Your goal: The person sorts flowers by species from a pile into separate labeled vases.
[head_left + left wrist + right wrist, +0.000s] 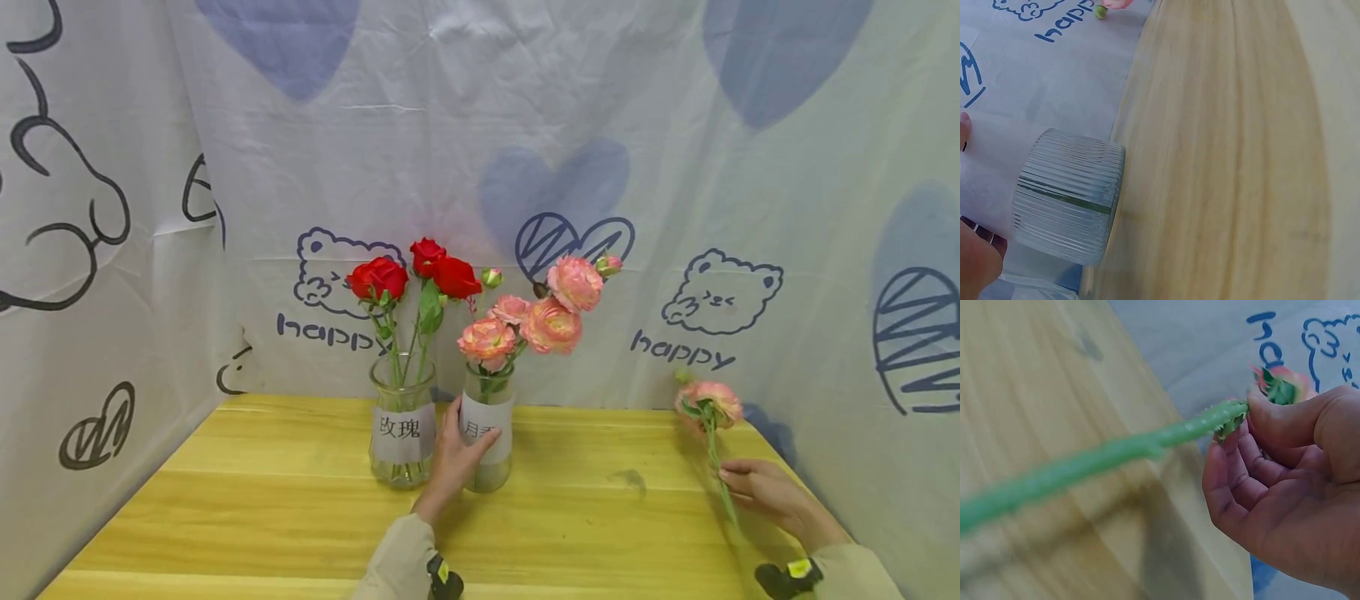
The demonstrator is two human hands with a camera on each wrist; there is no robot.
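My left hand (pixel 452 457) grips a glass vase (pixel 491 477) with a white paper label, its thumb across the front. Several pink flowers (pixel 551 325) and small buds stand in that vase, leaning right. In the left wrist view the vase's ribbed glass base (pixel 1072 194) shows a green stem inside. Over the table's right side, my right hand (pixel 776 500) pinches a single pink flower (pixel 716 404) by its green stem (pixel 1104 464), between thumb and fingers. The blossom points up and away from me, and the lower stem slants down past the hand.
Close to the left of the gripped vase stands another labelled glass vase (pixel 402 473) with red roses (pixel 378 279). Both are on a yellow wooden table (pixel 247 500). A printed cloth (pixel 442 167) hangs behind and at both sides.
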